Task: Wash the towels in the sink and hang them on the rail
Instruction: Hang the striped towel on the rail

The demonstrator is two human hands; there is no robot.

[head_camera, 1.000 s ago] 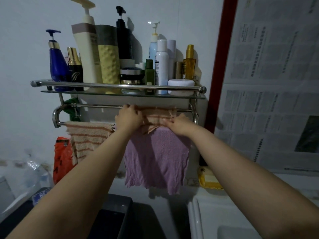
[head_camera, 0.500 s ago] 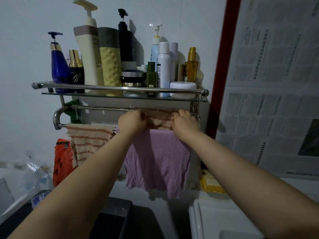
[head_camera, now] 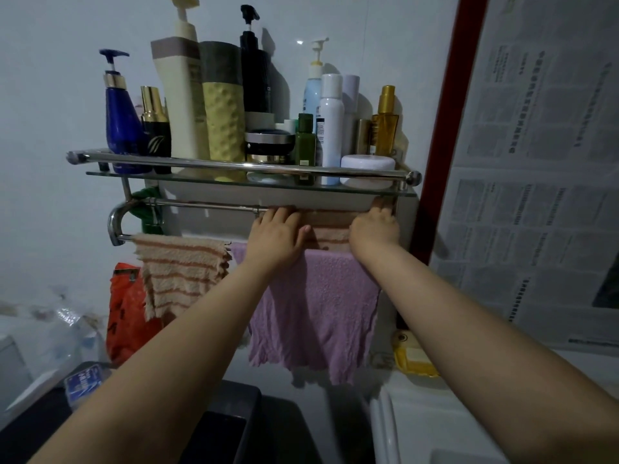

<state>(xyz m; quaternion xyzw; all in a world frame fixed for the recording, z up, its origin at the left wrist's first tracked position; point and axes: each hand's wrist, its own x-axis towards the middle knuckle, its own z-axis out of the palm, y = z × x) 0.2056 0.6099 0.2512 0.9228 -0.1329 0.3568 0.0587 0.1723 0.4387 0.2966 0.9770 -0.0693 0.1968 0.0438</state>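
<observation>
Up at the rack, both hands are spreading a striped towel [head_camera: 330,229] over the back rail [head_camera: 207,205], under the glass shelf [head_camera: 234,180] crowded with bottles. The left hand [head_camera: 276,236] lies flat on the towel's left end, fingers straight and reaching over the rail; the right hand [head_camera: 375,226] presses the right end, its fingertips tucked up behind the bar near the bracket, so how they lie there cannot be told. Two more towels already hang from the front rail [head_camera: 122,237]: a second striped towel [head_camera: 181,276] to the left and a purple towel [head_camera: 315,313] just below the hands. The main risk, I judge, is the cramped gap beneath the shelf: a knuckle lifting too high could knock the shelf and rock a tall pump bottle [head_camera: 182,92]. Wet cloth bunched unevenly might also slide off backwards once released, or drag the purple towel askew if a wrist brushes it.
</observation>
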